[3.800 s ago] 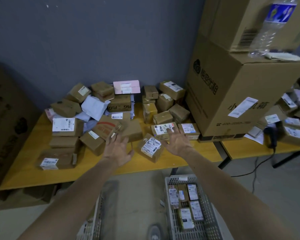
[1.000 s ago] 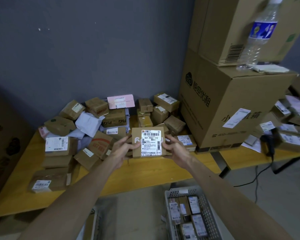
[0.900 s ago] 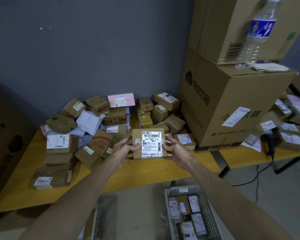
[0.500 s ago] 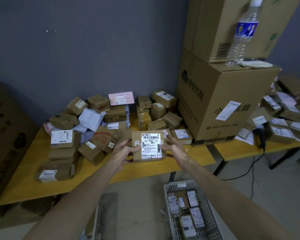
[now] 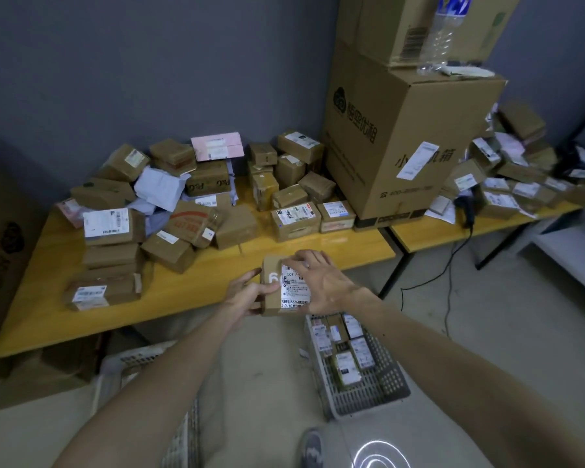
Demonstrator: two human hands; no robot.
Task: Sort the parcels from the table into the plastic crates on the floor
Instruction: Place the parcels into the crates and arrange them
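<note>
I hold a flat brown parcel (image 5: 275,288) with a white shipping label and a white "6" in front of the table's near edge. My left hand (image 5: 247,293) grips its left side, thumb on the front. My right hand (image 5: 321,282) lies over the label and wraps the parcel's right side. Below and to the right, a grey plastic crate (image 5: 368,400) on the floor holds several labelled parcels. A second crate (image 5: 139,358) sits on the floor under my left arm, mostly hidden. Many brown parcels (image 5: 169,251) are piled on the yellow table (image 5: 183,295).
A large cardboard box (image 5: 402,143) stands at the table's right end, with another box and a water bottle (image 5: 444,32) on top. A second table (image 5: 453,228) to the right carries more parcels and a scanner with a cable. Cardboard boxes stand at the left.
The parcel has come down and toward me, from above the table to its near edge. My right hand has shifted from the parcel's side onto its label face.
</note>
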